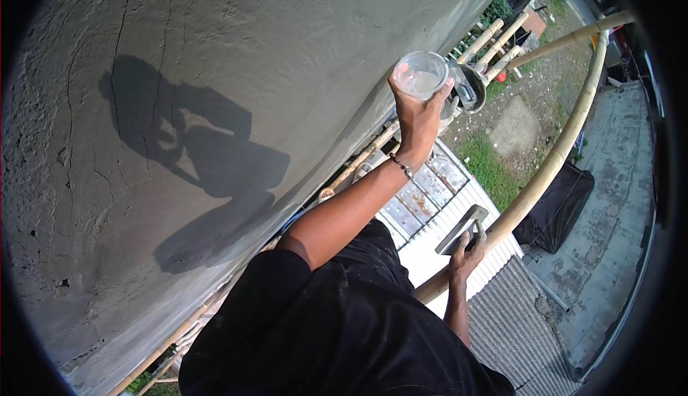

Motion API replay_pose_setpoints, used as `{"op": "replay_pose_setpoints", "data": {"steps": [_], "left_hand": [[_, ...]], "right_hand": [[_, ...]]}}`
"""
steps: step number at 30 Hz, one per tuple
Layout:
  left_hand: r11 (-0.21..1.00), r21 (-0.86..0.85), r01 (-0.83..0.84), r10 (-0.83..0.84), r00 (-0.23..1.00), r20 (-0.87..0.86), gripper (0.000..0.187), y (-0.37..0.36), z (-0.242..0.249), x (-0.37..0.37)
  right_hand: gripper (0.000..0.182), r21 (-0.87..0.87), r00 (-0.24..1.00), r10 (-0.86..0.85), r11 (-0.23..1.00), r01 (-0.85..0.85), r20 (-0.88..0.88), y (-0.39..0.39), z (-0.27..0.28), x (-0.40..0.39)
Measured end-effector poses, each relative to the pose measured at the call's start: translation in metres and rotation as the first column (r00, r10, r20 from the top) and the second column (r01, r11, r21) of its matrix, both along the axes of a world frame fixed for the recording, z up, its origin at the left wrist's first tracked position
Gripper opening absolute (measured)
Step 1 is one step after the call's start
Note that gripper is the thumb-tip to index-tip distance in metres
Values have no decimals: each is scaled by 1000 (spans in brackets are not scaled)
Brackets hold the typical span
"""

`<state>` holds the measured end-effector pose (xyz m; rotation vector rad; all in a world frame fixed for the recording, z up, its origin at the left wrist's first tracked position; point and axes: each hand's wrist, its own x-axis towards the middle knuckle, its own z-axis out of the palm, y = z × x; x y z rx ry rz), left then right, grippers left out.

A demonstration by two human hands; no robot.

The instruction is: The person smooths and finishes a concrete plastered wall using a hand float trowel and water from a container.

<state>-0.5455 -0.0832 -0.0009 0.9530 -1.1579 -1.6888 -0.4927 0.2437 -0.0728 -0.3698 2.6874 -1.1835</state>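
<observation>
My left hand (418, 120), with a beaded bracelet at the wrist, is raised near the wall. Its fingers wrap round a clear plastic cup (421, 75), whose inside looks cloudy. Lower on the right, my right hand (467, 254) is closed on a plastering trowel (462, 230) with a flat grey blade. That hand is beside a thick bamboo pole. Just past the cup, a dark round container (473, 89) is partly hidden by my left hand and the cup.
A grey plastered wall (301, 52) with cracks fills the left side and carries my shadow. Bamboo poles (555, 156) of a scaffold curve past on the right. Far below are metal roofing (512, 324), grass (487, 167), a black-covered object (557, 206) and concrete paving (613, 217).
</observation>
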Motion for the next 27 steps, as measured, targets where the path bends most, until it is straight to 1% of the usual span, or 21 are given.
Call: {"op": "replay_pose_setpoints", "data": {"steps": [2,6,7,9,11,13,18,20,21,22,23,24,25,26,27], "left_hand": [[1000,27,11,-11,1000,4,75,0,9,1],[997,73,24,-19,998,-59,74,-3,18,2],[997,72,36,-33,999,-43,73,-2,23,3],[997,67,45,-43,999,-31,73,-2,35,6],[994,76,79,-68,989,-131,73,0,47,10],[992,86,95,-81,985,-152,74,1,60,14],[985,89,149,-126,966,-227,76,-2,84,19],[991,77,113,-89,960,-264,67,-3,89,20],[991,73,114,-91,959,-267,67,-5,90,19],[985,110,133,-99,956,-275,66,-8,91,19],[977,147,152,-106,954,-282,65,-10,94,21],[978,145,153,-107,953,-284,65,-12,98,24],[969,149,196,-140,936,-323,64,-14,103,26],[959,151,239,-171,916,-362,63,-16,107,28],[960,149,238,-171,916,-362,63,-16,108,28]], "right_hand": [[39,26,1000,-1,1000,1,-20,1,-2,0],[40,24,999,8,1000,-7,-48,1,-3,0],[40,14,1000,-8,1000,8,-3,3,-5,0],[40,5,1000,-5,1000,5,-4,0,-2,0],[40,-2,1000,-4,1000,4,-3,-1,-1,0],[39,11,998,28,1000,-27,-64,0,-2,0],[38,17,996,35,999,-33,-78,-2,-1,-1],[37,6,995,38,999,-37,-91,0,-3,0],[38,5,998,25,1000,-25,-59,0,-3,0],[38,5,1000,13,1000,-13,-27,1,-3,-1],[38,3,999,12,1000,-12,-30,2,-3,-1],[38,21,1000,7,1000,-7,-11,2,-2,-1],[38,39,1000,2,999,-3,9,3,-2,-1],[38,36,1000,3,999,-4,8,4,-4,-1],[39,44,1000,9,999,-9,-10,5,-6,-2]]}}
